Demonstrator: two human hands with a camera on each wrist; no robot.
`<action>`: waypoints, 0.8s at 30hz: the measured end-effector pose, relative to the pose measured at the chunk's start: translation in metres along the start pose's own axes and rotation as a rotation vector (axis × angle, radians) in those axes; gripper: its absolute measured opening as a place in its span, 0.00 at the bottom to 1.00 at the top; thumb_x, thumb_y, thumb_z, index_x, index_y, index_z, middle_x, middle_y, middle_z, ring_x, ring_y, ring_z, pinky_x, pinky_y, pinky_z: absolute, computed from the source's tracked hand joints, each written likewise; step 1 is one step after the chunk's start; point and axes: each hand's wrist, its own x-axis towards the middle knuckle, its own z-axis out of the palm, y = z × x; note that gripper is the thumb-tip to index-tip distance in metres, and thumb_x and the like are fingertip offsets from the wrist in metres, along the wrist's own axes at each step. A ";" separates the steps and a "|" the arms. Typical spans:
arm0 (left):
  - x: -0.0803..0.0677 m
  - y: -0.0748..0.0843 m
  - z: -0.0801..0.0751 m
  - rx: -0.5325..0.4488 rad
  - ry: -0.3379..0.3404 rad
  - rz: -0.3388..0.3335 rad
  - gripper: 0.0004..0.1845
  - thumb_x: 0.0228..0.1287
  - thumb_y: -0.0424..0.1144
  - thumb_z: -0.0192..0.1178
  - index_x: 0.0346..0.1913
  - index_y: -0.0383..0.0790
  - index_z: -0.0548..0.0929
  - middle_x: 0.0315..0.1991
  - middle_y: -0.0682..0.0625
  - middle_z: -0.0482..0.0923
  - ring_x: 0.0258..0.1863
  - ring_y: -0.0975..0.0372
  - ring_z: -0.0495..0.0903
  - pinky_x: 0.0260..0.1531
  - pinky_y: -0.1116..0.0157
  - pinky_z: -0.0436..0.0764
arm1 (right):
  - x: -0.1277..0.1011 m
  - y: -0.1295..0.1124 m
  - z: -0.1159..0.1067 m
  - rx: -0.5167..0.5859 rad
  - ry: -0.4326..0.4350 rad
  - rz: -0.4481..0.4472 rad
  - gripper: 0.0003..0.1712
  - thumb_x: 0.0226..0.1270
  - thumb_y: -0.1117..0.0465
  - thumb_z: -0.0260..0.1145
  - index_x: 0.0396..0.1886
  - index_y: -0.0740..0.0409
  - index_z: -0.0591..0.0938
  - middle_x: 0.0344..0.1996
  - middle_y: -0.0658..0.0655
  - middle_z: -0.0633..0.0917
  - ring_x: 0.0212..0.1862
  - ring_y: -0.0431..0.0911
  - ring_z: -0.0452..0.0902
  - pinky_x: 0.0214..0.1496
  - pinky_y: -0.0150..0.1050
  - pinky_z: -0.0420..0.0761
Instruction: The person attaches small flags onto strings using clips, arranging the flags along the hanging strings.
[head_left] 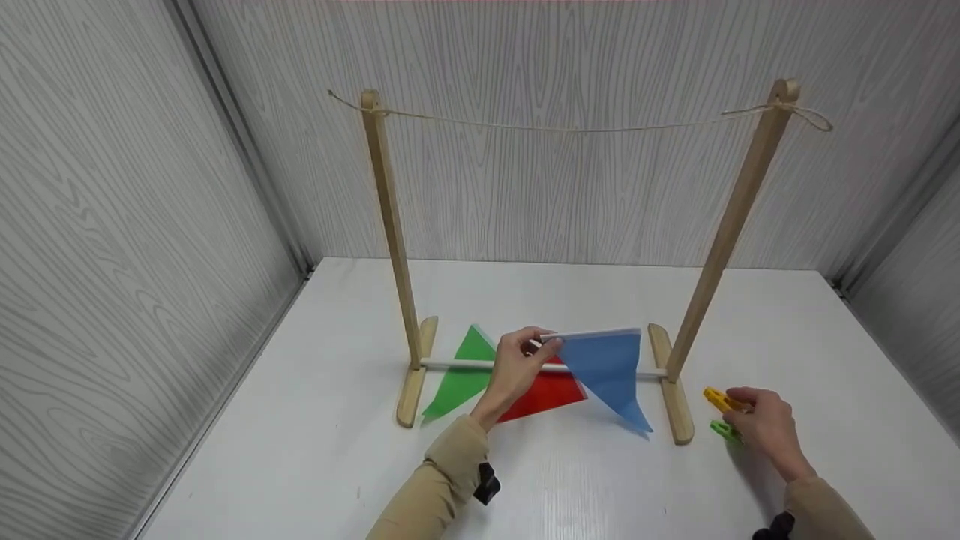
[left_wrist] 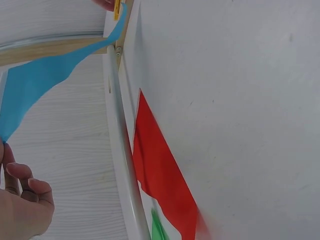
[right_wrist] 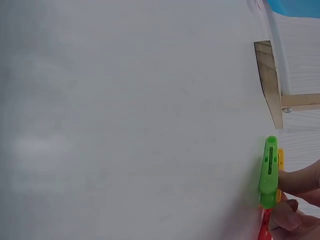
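Note:
My left hand (head_left: pixel 517 367) pinches the left corner of a blue flag (head_left: pixel 609 367), which hangs above the white crossbar (head_left: pixel 457 364) of a wooden stand. Behind and below that hand, a red flag (head_left: pixel 544 397) and a green flag (head_left: pixel 465 367) lie on the table, partly covered. To the right of the stand, my right hand (head_left: pixel 765 427) pinches a yellow clothespin (head_left: pixel 718 399). A green clothespin (right_wrist: pixel 270 172) is close by its fingers, and part of a red clothespin (right_wrist: pixel 265 227) shows below in the right wrist view.
Two upright wooden posts (head_left: pixel 394 232) rise from flat feet (head_left: pixel 677 412). A thin string (head_left: pixel 562 130) is tied between their tops and sags slightly. The white table (head_left: pixel 337 465) meets wood-patterned panels (head_left: pixel 525 195) at the back and sides.

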 end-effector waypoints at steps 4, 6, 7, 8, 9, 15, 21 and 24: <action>-0.001 0.001 0.000 -0.021 0.002 0.005 0.09 0.69 0.39 0.65 0.46 0.39 0.88 0.38 0.36 0.85 0.34 0.55 0.76 0.34 0.74 0.71 | 0.000 -0.003 0.000 0.007 0.006 -0.043 0.25 0.72 0.69 0.57 0.65 0.79 0.70 0.62 0.81 0.72 0.62 0.72 0.69 0.66 0.67 0.70; -0.001 0.002 0.000 -0.029 0.006 0.008 0.10 0.69 0.39 0.64 0.47 0.38 0.88 0.38 0.36 0.85 0.35 0.50 0.77 0.34 0.74 0.71 | 0.000 -0.006 0.000 0.006 0.017 -0.095 0.24 0.73 0.69 0.56 0.65 0.79 0.71 0.60 0.81 0.72 0.60 0.72 0.68 0.64 0.67 0.69; -0.001 0.002 0.000 -0.035 0.008 0.011 0.10 0.69 0.39 0.64 0.47 0.38 0.88 0.38 0.36 0.85 0.35 0.49 0.77 0.34 0.74 0.72 | -0.001 -0.007 0.000 0.005 0.024 -0.125 0.24 0.74 0.68 0.56 0.65 0.79 0.71 0.59 0.81 0.73 0.59 0.71 0.68 0.62 0.66 0.70; -0.001 0.002 0.000 -0.038 0.010 0.012 0.10 0.69 0.39 0.64 0.48 0.38 0.88 0.38 0.35 0.85 0.36 0.49 0.78 0.34 0.74 0.72 | -0.001 -0.008 0.000 0.000 0.035 -0.152 0.24 0.74 0.68 0.56 0.64 0.79 0.71 0.58 0.80 0.73 0.58 0.70 0.68 0.61 0.65 0.70; -0.001 0.002 0.000 -0.041 0.012 0.012 0.10 0.69 0.39 0.64 0.48 0.38 0.88 0.38 0.35 0.84 0.36 0.49 0.78 0.34 0.74 0.72 | -0.001 -0.009 0.000 -0.008 0.048 -0.178 0.24 0.74 0.68 0.56 0.64 0.79 0.71 0.56 0.79 0.73 0.56 0.68 0.69 0.59 0.63 0.71; -0.001 0.006 0.000 -0.047 0.018 0.022 0.10 0.69 0.37 0.64 0.49 0.37 0.87 0.38 0.33 0.84 0.34 0.52 0.77 0.33 0.75 0.71 | -0.001 -0.016 -0.001 -0.050 0.156 -0.309 0.17 0.74 0.70 0.58 0.59 0.75 0.74 0.49 0.77 0.78 0.48 0.63 0.76 0.53 0.48 0.80; 0.002 0.011 0.001 -0.055 0.039 0.040 0.10 0.69 0.35 0.64 0.48 0.35 0.87 0.38 0.32 0.83 0.33 0.52 0.76 0.32 0.76 0.71 | -0.001 -0.022 -0.005 -0.003 0.270 -0.430 0.13 0.72 0.69 0.62 0.54 0.69 0.78 0.39 0.69 0.85 0.38 0.36 0.79 0.39 0.21 0.73; 0.005 0.017 0.002 -0.045 0.050 0.046 0.10 0.69 0.36 0.65 0.48 0.36 0.87 0.38 0.34 0.83 0.33 0.53 0.76 0.31 0.76 0.71 | -0.001 -0.028 -0.010 0.058 0.289 -0.451 0.13 0.74 0.67 0.61 0.55 0.66 0.78 0.37 0.65 0.86 0.36 0.24 0.72 0.37 0.21 0.72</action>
